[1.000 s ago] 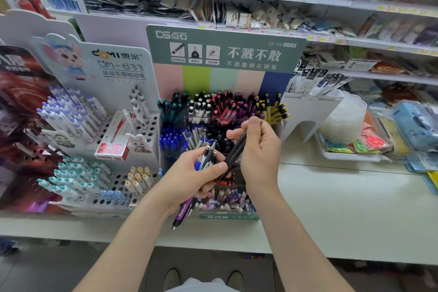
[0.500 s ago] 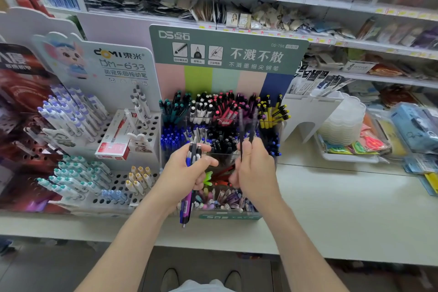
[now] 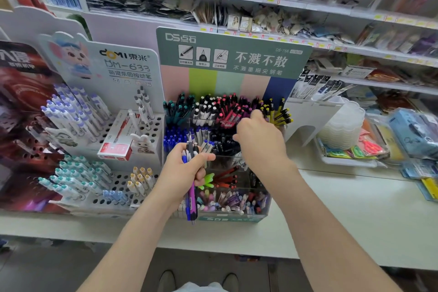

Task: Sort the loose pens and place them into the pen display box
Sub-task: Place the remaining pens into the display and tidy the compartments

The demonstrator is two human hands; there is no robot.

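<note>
Clutching a fistful of loose pens (image 3: 192, 197) in the curled left hand (image 3: 182, 173) just before the pen display box (image 3: 227, 218), with the right hand (image 3: 259, 142) stretched over its back rows, grip impossible to tell; light, stiff, slick barrels, likely best pinched mid-shaft.

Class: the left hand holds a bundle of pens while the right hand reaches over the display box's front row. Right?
Wrong row. The head view shows the right hand over the back row of the display box; the left hand holds the bundle of pens.
</note>
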